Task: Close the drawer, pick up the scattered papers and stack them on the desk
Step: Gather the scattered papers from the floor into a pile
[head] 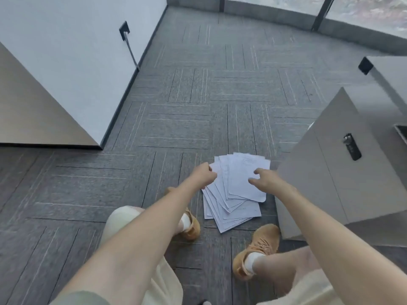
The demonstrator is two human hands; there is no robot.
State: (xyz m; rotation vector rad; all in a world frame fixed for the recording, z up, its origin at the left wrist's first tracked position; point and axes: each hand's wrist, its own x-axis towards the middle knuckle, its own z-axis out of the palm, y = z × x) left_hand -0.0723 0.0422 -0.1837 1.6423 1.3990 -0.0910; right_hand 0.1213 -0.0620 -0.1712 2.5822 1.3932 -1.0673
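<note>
Several white printed papers [236,194] lie fanned out on the grey carpet in front of my feet. My left hand [203,176] is at the fan's upper left edge, fingers curled on the sheets' corner. Over the top sheet, my right hand [265,178] hovers with its fingers spread, tips touching the paper. A grey drawer cabinet [330,172] with a black combination lock [352,146] stands just right of the papers; its front looks flush. The desk top [392,84] shows at the right edge.
My two tan shoes [256,249] stand close behind the papers. Another grey desk panel [33,106] and a white wall with a black socket [124,30] and cable are at the left. Windows run along the far side.
</note>
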